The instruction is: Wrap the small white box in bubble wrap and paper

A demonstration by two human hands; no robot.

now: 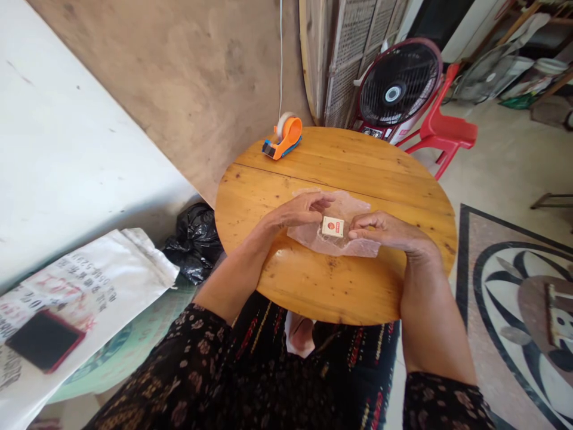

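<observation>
A small cream box (333,227) with a red printed picture lies flat on a sheet of clear, crinkled plastic wrap (308,237), which looks like bubble wrap, on the round wooden table. Just to the box's upper left, my left hand (304,209) hovers over the wrap, its fingers loosely stretched and apart. On the other side is my right hand (382,230), thumb and forefinger bent towards the box with a small gap between them. Neither hand appears to grip the box. Contact of the fingertips with the wrap is hard to make out.
An orange tape dispenser (289,138) stands at the table's (335,292) far left edge. Behind the table are a fan (398,83) and a red plastic chair (447,128). To the left lie a black plastic bag (197,239), a white sack (120,269) and a phone (45,340).
</observation>
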